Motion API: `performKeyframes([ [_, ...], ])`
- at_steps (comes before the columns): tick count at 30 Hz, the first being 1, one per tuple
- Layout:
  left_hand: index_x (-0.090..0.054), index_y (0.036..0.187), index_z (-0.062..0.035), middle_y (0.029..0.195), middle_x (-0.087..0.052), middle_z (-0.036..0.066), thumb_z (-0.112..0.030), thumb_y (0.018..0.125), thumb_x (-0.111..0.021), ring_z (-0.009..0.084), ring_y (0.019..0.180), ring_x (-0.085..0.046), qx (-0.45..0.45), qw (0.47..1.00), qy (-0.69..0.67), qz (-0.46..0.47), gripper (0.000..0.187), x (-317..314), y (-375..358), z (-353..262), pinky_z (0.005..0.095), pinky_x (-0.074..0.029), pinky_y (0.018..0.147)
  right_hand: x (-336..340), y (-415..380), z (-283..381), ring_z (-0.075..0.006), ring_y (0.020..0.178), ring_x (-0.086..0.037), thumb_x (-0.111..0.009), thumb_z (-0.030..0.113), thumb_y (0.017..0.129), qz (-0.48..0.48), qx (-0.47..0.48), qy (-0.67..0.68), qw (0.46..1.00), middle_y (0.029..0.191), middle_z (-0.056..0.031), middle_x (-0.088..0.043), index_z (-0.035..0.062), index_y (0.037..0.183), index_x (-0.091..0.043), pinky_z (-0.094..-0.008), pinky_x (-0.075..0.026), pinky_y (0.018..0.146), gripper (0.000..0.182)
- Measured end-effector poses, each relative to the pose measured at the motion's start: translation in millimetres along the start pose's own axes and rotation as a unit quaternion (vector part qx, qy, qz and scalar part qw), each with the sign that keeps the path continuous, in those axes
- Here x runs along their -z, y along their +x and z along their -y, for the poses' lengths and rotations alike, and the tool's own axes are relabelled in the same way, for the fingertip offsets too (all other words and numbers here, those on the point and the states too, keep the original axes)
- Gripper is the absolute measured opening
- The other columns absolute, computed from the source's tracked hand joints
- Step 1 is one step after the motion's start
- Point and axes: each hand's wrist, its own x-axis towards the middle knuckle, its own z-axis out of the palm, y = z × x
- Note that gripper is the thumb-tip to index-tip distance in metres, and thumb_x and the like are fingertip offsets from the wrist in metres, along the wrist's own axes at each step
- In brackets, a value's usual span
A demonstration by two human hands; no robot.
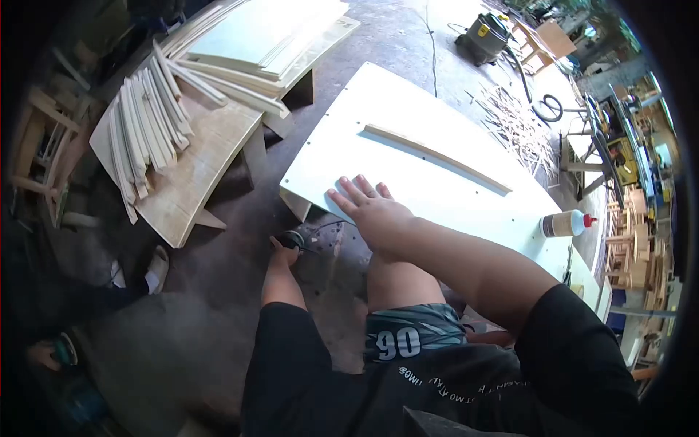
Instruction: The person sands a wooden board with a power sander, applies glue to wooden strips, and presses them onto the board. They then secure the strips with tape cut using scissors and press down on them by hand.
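Pressing flat with fingers slightly spread, the right hand touches the near edge of the board; the left hand grips a dark round tool below its corner. The board, white, broad and dotted with small dark spots, lies before the person, carrying a narrow wooden strip and a red-capped bottle. Left, a counter bears loose slats.

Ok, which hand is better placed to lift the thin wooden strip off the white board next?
Most likely the right hand: it lies palm down on the white board, near the wooden strip, while the left hand is off the board's edge, around a dark tool.
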Motion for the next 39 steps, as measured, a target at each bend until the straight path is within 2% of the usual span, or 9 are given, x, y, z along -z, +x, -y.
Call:
performKeyframes([
  [9,0.016,0.165,-0.0058,0.162,-0.036,0.031,-0.047,0.093,-0.069,0.0416,0.147,-0.043,-0.064,0.996,-0.044,-0.039,0.12,-6,-12,2,0.0452,-0.029,0.127,-2,-3,-5,-0.0382,0.162,-0.015,-0.057,0.008,0.095,-0.012,0.01,0.016,1.0,0.177,-0.0123,-0.013,0.0193,0.17,-0.017,-0.0587,-0.022,0.128,0.085],
  [13,-0.022,0.164,0.0032,0.153,-0.051,0.029,-0.043,0.097,-0.067,0.0408,0.141,-0.053,-0.014,0.97,-0.143,-0.199,0.093,-7,-41,-22,0.046,-0.041,0.119,-3,-1,-6,-0.0394,0.162,-0.015,-0.063,0.015,0.095,-0.005,0.018,0.009,1.0,0.177,-0.0133,-0.013,0.0187,0.17,-0.015,-0.0587,-0.023,0.128,0.089],
  [16,-0.048,0.15,0.0073,0.142,-0.062,0.026,-0.03,0.103,-0.066,0.0373,0.129,-0.063,-0.16,0.881,-0.281,-0.345,0.063,29,-100,-49,0.0442,-0.049,0.11,9,-6,-12,-0.0396,0.161,-0.016,-0.068,0.015,0.093,0.008,0.032,0.058,0.998,0.176,-0.0151,-0.015,0.0187,0.17,-0.016,-0.0575,-0.022,0.128,0.092],
  [18,-0.061,0.134,0.0092,0.128,-0.069,0.022,-0.018,0.105,-0.064,0.03,0.117,-0.069,-0.236,0.725,-0.498,-0.414,0.04,84,-199,-109,0.0386,-0.054,0.103,26,-8,-20,-0.0371,0.161,-0.018,-0.075,0.024,0.091,0.031,0.047,0.084,0.995,0.176,-0.0135,-0.018,0.0211,0.169,-0.021,-0.055,-0.019,0.13,0.095],
  [22,-0.059,0.133,0.0092,0.11,-0.069,0.014,-0.014,0.105,-0.067,0.0196,0.106,-0.068,-0.464,0.539,-0.561,-0.423,0.037,195,-291,-189,0.0305,-0.056,0.094,3,7,-60,-0.0326,0.161,-0.021,-0.077,0.045,0.087,-0.032,0.144,0.105,0.984,0.174,-0.0117,-0.026,0.0204,0.165,-0.035,-0.05,-0.016,0.131,0.092],
  [27,-0.05,0.146,0.0091,0.099,-0.07,0.01,-0.019,0.099,-0.072,0.0182,0.085,-0.073,-0.376,0.678,-0.584,-0.242,0.059,354,-254,-304,0.0276,-0.059,0.074,-12,8,-76,-0.0307,0.159,-0.026,-0.077,0.046,0.085,-0.127,0.206,0.141,0.96,0.171,-0.0109,-0.033,0.0195,0.162,-0.042,-0.0467,-0.016,0.132,0.088],
  [29,-0.057,0.141,0.0095,0.103,-0.074,0.013,-0.03,0.094,-0.079,0.019,0.078,-0.076,-0.264,0.82,-0.314,-0.4,0.065,401,-207,-332,0.0251,-0.059,0.067,-17,7,-78,-0.0293,0.159,-0.027,-0.077,0.046,0.085,-0.148,0.207,0.141,0.957,0.17,-0.0104,-0.034,0.0196,0.161,-0.043,-0.0455,-0.017,0.132,0.088],
  [31,-0.065,0.129,0.0085,0.105,-0.076,0.015,-0.035,0.092,-0.08,0.019,0.074,-0.076,-0.203,0.867,-0.289,-0.351,0.059,427,-197,-348,0.0257,-0.059,0.064,-21,6,-79,-0.0286,0.159,-0.028,-0.077,0.046,0.084,-0.165,0.205,0.146,0.954,0.17,-0.0102,-0.035,0.019,0.16,-0.044,-0.0448,-0.018,0.132,0.087],
  [39,-0.076,0.095,-0.003,0.079,-0.076,0.004,-0.046,0.09,-0.083,0.0119,0.063,-0.072,-0.105,0.925,-0.09,-0.354,0.044,430,-192,-373,0.027,-0.06,0.062,-24,8,-84,-0.0281,0.158,-0.029,-0.077,0.044,0.084,-0.183,0.209,0.174,0.945,0.168,-0.011,-0.037,0.0139,0.158,-0.046,-0.0436,-0.019,0.133,0.086],
])
